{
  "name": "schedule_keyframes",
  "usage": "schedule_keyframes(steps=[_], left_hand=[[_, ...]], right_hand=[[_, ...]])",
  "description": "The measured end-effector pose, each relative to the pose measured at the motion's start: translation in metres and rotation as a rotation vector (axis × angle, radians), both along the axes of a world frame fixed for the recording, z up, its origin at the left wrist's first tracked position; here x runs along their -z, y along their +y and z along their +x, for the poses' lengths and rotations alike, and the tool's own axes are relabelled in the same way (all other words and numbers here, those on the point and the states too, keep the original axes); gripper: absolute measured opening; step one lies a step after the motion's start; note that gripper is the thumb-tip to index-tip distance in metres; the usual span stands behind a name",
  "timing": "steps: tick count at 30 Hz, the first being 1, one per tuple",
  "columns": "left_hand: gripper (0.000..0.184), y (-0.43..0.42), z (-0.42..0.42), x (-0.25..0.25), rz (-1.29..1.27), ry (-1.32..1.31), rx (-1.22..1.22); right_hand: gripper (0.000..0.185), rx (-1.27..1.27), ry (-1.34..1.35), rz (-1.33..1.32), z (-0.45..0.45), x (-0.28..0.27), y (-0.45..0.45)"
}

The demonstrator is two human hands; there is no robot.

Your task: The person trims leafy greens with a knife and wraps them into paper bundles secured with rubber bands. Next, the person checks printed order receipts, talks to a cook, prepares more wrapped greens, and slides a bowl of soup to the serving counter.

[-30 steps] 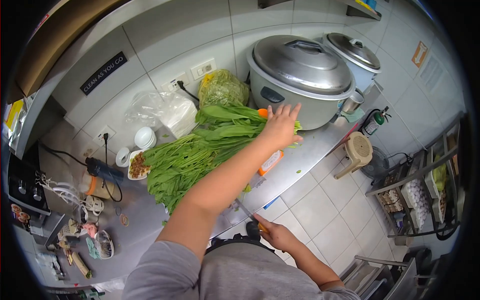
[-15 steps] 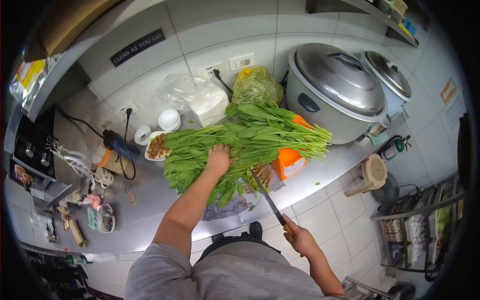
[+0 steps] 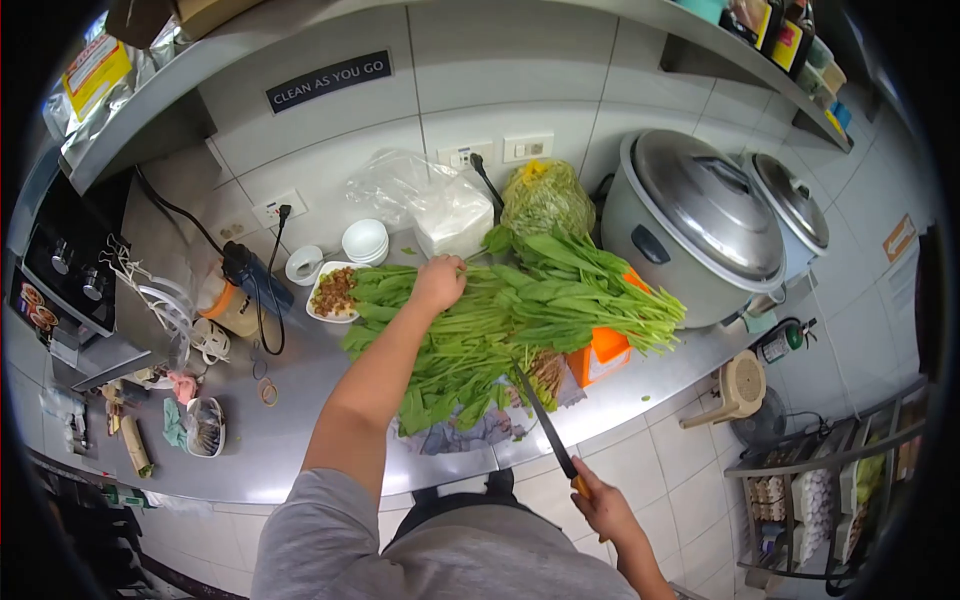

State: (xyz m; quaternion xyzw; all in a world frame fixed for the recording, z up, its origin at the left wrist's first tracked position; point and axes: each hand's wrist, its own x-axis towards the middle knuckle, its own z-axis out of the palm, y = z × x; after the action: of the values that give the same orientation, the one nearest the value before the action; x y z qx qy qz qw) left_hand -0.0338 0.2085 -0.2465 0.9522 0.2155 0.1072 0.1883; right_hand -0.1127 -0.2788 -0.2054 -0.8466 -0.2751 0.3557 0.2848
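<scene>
Greens [image 3: 450,345] on a metal worktop [image 3: 300,440], tiled room
A knife [image 3: 543,420] is gripped in the closed right hand [image 3: 604,503]; the left hand [image 3: 438,284] is laid part-curled on the greens, any grasp unclear.

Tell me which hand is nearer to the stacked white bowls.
Left. The left hand is at the leafy greens, near the stacked white bowls; the right hand holds the knife past the counter's near edge, farther off.

Greens [image 3: 470,340] heaped on counter [image 3: 310,440], slanted knife [image 3: 546,425], perhaps touching
</scene>
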Motion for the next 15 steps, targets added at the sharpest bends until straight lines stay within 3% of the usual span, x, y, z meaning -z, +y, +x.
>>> schedule_keyframes(steps=[4, 9, 11, 12, 14, 15], left_hand=[[0.03, 0.028, 0.038, 0.035, -0.121, 0.139, -0.018], [0.048, 0.026, 0.075, 0.061, -0.069, 0.054, 0.245], [0.067, 0.016, 0.084, 0.052, -0.316, 0.328, 0.13], [0.067, 0.012, 0.083, 0.041, -0.327, 0.33, 0.133], [0.075, 0.009, 0.08, 0.02, -0.069, 0.506, 0.165], [0.08, 0.013, 0.079, 0.012, -0.067, 0.593, 0.198]], right_hand=[[0.067, -0.032, -0.068, 0.013, -0.013, -0.007, 0.006], [0.067, 0.025, 0.072, -0.177, -0.023, -0.021, 0.016], [0.065, 0.039, 0.116, -0.236, -0.024, -0.023, 0.017], [0.065, 0.041, 0.119, -0.247, -0.022, -0.025, 0.017], [0.065, 0.02, 0.104, -0.224, -0.019, -0.025, 0.015], [0.066, 0.016, 0.067, -0.173, -0.018, -0.022, 0.013]])
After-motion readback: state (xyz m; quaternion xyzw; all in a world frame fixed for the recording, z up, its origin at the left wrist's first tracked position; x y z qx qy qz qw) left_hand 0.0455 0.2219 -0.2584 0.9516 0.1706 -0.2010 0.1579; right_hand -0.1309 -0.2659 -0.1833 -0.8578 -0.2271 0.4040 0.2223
